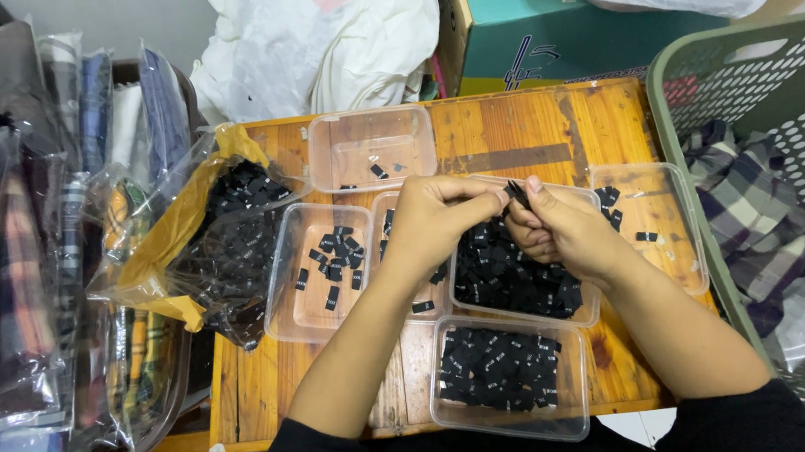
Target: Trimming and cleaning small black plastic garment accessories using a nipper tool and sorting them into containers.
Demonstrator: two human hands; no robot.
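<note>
I see my left hand (435,217) and right hand (556,230) meeting above the fullest clear tub (587,312), both pinched closed on one small black fabric label (515,192), with sorted tubs ringed close on the wooden bench (526,121).

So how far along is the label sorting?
Done so far: the near tub and the middle tub are thick with black labels; the left tub holds a scatter, the far tub and right tub only a few. In hand: left hand and right hand pinch one label between them. Left: the bag looks well filled.
</note>
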